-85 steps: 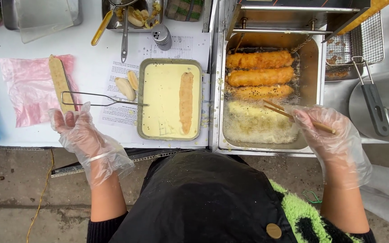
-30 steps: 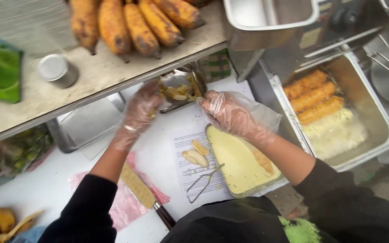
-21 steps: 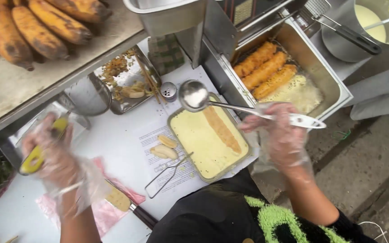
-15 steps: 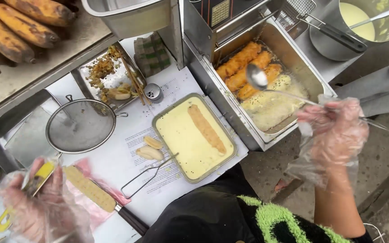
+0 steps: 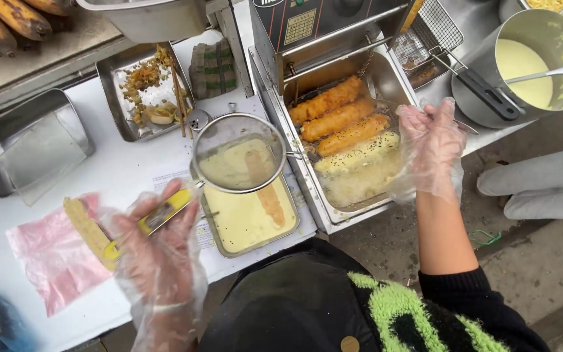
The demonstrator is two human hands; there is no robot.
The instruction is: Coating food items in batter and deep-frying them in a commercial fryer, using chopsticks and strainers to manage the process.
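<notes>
Golden-brown fritters float in a steel fryer; left of the fryer, a yellow-handled mesh skimmer hangs over pale yellow batter, a pink plastic sheet on the white table.

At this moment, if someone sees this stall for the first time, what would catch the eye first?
Probably the fryer at centre right, where golden battered pieces float in bubbling oil. Next, the round mesh strainer that the gloved left hand holds by its yellow handle above the batter tray. The gloved right hand hovers beside the fryer, apparently holding a thin metal handle.
</notes>
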